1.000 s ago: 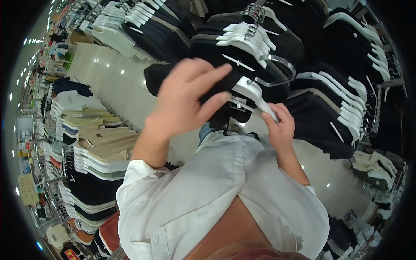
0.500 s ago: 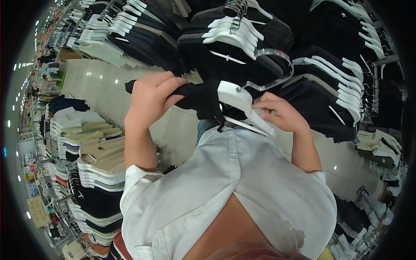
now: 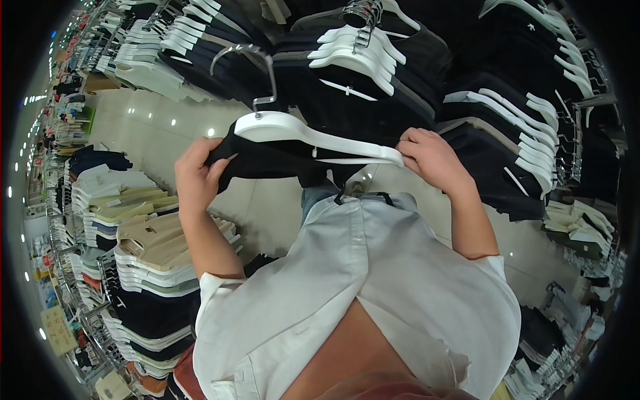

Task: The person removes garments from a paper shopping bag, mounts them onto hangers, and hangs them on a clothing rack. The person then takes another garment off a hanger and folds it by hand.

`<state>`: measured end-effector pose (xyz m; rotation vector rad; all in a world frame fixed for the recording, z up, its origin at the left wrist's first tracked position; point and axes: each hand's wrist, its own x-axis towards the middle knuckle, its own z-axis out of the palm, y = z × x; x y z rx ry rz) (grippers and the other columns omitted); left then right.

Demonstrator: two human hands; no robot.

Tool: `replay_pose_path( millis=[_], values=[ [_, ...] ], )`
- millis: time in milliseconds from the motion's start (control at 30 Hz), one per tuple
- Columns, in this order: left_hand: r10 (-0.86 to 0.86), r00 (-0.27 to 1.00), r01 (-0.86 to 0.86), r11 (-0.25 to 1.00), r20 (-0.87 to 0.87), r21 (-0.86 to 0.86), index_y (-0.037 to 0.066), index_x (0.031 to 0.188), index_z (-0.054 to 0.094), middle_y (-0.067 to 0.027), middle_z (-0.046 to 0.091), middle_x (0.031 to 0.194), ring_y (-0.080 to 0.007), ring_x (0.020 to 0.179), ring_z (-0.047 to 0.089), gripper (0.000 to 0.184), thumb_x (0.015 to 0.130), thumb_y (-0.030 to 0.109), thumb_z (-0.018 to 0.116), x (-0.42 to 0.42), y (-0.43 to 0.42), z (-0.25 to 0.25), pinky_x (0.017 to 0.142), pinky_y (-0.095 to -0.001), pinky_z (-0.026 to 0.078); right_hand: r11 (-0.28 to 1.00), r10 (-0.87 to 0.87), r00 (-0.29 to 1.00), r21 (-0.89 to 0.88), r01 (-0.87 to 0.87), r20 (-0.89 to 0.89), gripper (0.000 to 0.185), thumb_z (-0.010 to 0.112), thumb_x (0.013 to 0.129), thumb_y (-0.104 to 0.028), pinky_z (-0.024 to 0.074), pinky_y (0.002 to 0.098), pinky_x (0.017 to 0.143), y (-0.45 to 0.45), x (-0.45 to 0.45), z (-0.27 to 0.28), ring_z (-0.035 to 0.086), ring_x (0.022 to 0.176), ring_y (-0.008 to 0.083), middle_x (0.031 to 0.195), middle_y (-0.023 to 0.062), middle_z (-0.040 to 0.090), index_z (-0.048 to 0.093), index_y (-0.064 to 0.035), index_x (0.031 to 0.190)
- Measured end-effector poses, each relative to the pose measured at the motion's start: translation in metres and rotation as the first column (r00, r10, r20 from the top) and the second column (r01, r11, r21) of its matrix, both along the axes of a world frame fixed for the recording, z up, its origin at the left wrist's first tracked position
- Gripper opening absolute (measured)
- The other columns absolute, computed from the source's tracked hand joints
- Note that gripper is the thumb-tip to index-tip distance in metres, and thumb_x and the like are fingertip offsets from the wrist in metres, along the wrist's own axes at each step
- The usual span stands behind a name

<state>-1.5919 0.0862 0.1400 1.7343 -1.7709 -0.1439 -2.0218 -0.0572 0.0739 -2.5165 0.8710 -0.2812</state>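
Observation:
My left hand [image 3: 198,175] is closed on one end of a black garment [image 3: 263,159], thumb toward me. A white hanger [image 3: 293,130] lies partly over the cloth, its metal hook pointing away from me to the upper left. The hanger's left arm is covered by the garment. Its right arm and lower bar are bare, and their outer end meets the fingers of my right hand [image 3: 433,160], which are closed around it. What kind of garment it is cannot be made out.
Dark clothes on white hangers [image 3: 353,61] hang on a rack straight ahead, with more dark garments [image 3: 490,150] to the right. Left of me, a beige top [image 3: 150,240] hangs among light clothes. Pale floor tiles [image 3: 143,143] show between the racks.
The hanger has moved left and turned, with its hook swinging from the right side to the upper left. Its left arm has gone into the garment. My right hand now grips its right end.

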Motion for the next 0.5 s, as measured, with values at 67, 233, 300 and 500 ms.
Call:
replay_pose_path(
  millis=[67, 233, 300, 500],
  values=[
    [0.047, 0.998, -0.047, 0.999, -0.041, 0.005, 0.0, 0.104, 0.071, -0.0153, 0.062, 0.083, -0.0323, 0.073, 0.061, 0.03, 0.076, 0.001, 0.079, 0.003, 0.006, -0.017, 0.069, -0.0346, 0.05, 0.999, 0.014, 0.999, 0.04, -0.012, -0.043, 0.014, 0.075, 0.087, -0.012, 0.0498, 0.0419, 0.094, -0.001, -0.002, 0.008, 0.064, 0.104, 0.0286, 0.102, 0.0069, 0.066, 0.072, -0.008, 0.1],
    [0.132, 0.98, -0.128, 0.991, -0.147, 0.036, -0.002, 0.102, 0.071, -0.0152, 0.064, 0.082, -0.0288, 0.073, 0.061, 0.024, 0.079, 0.0, 0.08, -0.006, 0.012, -0.037, 0.071, -0.0328, 0.051, 0.999, 0.018, 0.99, 0.054, -0.01, -0.139, 0.016, 0.077, 0.088, -0.015, 0.0492, 0.0429, 0.095, -0.005, -0.008, 0.025, 0.064, 0.105, 0.0289, 0.101, 0.0075, 0.067, 0.074, -0.0086, 0.102],
    [0.158, 0.969, -0.153, 0.987, -0.19, 0.042, -0.002, 0.101, 0.071, -0.0145, 0.065, 0.082, -0.0267, 0.073, 0.061, 0.022, 0.081, 0.0, 0.08, -0.012, 0.01, -0.04, 0.072, -0.0321, 0.05, 0.999, 0.018, 0.986, 0.037, -0.012, -0.163, 0.016, 0.077, 0.088, -0.016, 0.0493, 0.0428, 0.094, -0.004, -0.012, 0.032, 0.064, 0.105, 0.0291, 0.1, 0.0079, 0.067, 0.074, -0.0088, 0.102],
    [0.172, 0.952, -0.174, 0.985, -0.254, 0.016, -0.002, 0.105, 0.072, -0.0135, 0.067, 0.083, -0.0243, 0.073, 0.061, 0.022, 0.085, 0.002, 0.081, -0.016, 0.0, -0.053, 0.072, -0.0316, 0.05, 0.998, 0.047, 0.977, -0.018, -0.052, -0.206, 0.015, 0.077, 0.087, -0.017, 0.0502, 0.0423, 0.095, -0.009, -0.02, 0.052, 0.066, 0.104, 0.0294, 0.098, 0.0086, 0.068, 0.076, -0.0094, 0.1]
  ],
)
